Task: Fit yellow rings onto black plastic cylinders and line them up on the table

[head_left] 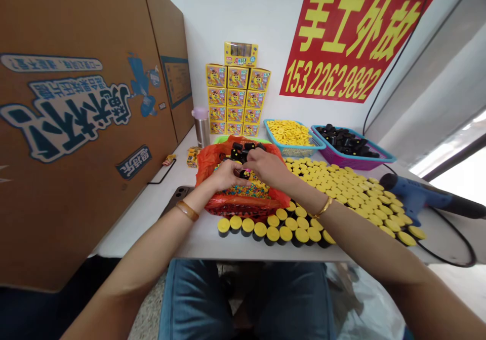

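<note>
Reaching over an orange bag [208, 170] of coloured candies [243, 192], the left hand [228, 175] curls half-closed and the right hand [266, 166] pinches inward; a small black tube [244, 174] lies between the 2 hands, and whether either grips it cannot be told.

Red wall sign [353, 41] reads "手工外放" and "153 22629892".

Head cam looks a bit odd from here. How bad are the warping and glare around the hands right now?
In the head view, wide-angle distortion stretches the left forearm and bows the cardboard panel. Glare washes out the window at far right. The left hand and right hand are evenly lit and reasonably sharp, with no harsh shadows.
</note>
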The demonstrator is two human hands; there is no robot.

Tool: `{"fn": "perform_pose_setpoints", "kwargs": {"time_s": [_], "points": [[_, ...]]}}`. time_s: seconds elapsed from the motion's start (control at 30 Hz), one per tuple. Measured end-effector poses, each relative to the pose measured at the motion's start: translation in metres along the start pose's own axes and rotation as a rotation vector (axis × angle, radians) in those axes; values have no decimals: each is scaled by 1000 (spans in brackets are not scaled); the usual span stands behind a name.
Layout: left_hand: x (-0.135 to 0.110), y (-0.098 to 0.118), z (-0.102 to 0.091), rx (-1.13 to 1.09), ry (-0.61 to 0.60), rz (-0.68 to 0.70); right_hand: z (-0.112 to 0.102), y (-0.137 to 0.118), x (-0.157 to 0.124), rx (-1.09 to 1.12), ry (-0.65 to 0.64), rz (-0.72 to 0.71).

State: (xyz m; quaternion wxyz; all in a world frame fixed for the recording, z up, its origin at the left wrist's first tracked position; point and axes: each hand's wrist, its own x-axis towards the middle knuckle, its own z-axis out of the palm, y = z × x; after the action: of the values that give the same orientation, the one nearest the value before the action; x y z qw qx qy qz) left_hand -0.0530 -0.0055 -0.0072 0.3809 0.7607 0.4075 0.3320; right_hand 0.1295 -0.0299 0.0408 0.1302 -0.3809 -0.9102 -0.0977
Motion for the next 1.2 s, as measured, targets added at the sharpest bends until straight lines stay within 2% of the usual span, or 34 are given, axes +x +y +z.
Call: {"fn": "perform_pose_setpoints", "kwargs": {"time_s": [0.13, 0.2, 0.23, 0.3, 0.37, 0.4, 0.47, 0.53, 0.7, 0.8, 0.87, 1.0, 1.07, 1.2], "points": [[-1, 3, -1, -27, -34, 3, -7, -1, 0, -41, 24, -17], [-1, 3, -1, -73, -41, -10, -4, 4, -4, -14, 33, 65], [0, 2, -1, -99, -10, -17, 0, 7, -6, 29, -4, 122], [2, -1, -2, -136, 142, -30, 11, 15, -11, 193, -180, 187], [5, -5, -3, -133, 338, -34, 23, 22, -14, 370, -337, 189], [6, -7, -3, -121, 409, -31, 30, 26, -13, 411, -346, 200], [8, -8, -4, -93, 468, -16, 42, 31, -9, 390, -250, 259], [8, -8, -4, -64, 453, -1, 53, 33, -2, 321, -181, 318], [7, -7, -4, 23, 401, 4, 69, 27, 10, 253, -270, 193], [6, -8, -4, 43, 388, 7, 71, 29, 7, 311, -200, 233], [6, -10, -4, 55, 373, 19, 70, 33, 4, 506, -141, 329], [8, -14, -5, 101, 338, 47, 64, 40, 1, 1166, -17, 592], [8, -14, -5, 114, 326, 51, 60, 39, 1, 1410, 45, 699], [8, -11, -3, 49, 277, 56, 53, 31, 7, 1680, 166, 728]]}}
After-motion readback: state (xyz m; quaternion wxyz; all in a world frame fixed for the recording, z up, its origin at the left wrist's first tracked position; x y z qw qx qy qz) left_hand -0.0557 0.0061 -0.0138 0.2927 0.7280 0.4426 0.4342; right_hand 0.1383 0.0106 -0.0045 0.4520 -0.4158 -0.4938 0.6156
